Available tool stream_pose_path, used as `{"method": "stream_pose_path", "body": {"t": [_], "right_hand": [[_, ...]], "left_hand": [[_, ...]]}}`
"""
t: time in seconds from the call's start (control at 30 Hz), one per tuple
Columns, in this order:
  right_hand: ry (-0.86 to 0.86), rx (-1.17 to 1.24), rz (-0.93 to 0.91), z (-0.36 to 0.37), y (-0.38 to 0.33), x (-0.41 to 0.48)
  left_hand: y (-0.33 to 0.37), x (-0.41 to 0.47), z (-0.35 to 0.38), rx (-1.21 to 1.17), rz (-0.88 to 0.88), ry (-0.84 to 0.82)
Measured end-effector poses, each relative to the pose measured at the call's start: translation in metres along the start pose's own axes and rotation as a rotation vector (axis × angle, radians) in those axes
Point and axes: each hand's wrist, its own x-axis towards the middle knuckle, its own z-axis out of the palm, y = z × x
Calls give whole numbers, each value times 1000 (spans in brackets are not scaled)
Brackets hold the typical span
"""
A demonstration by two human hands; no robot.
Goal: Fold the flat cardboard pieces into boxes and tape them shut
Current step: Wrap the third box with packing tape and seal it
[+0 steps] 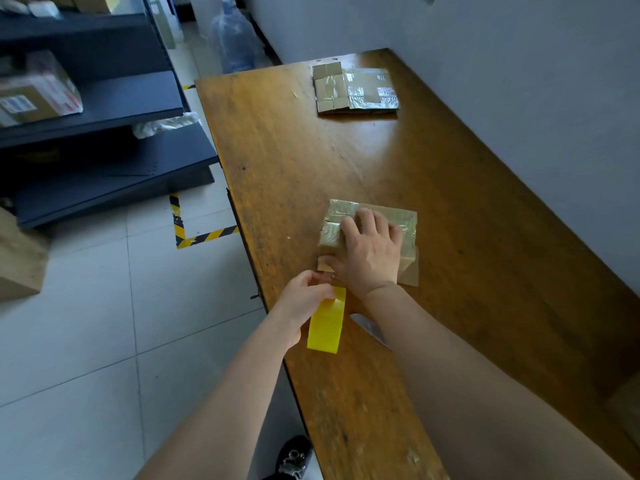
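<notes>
Where right hand (370, 252) presses, box (407, 225) lies beneath.

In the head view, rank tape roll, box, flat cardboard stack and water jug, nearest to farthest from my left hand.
1. Tape roll, in the left hand.
2. Box, just ahead on the table.
3. Flat cardboard stack, at the table's far end.
4. Water jug, on the floor beyond.

Glossy taped cardboard box (370, 216), seemingly wooden table (450, 209)
</notes>
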Motion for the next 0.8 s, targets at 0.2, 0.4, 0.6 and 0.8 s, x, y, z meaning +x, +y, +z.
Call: {"method": "stream_pose_path", "body": {"t": [0.2, 0.4, 0.6, 0.8], "right_hand": [[-39, 9, 101, -7, -8, 1], [-179, 333, 36, -36, 13, -2], [-504, 174, 96, -62, 48, -1], [-431, 159, 165, -67, 49, -22]], "left_hand": [[3, -1, -8, -11, 15, 30], [7, -6, -4, -78, 23, 31], [14, -18, -3, -112, 74, 39], [18, -36, -10, -194, 151, 59]]}}
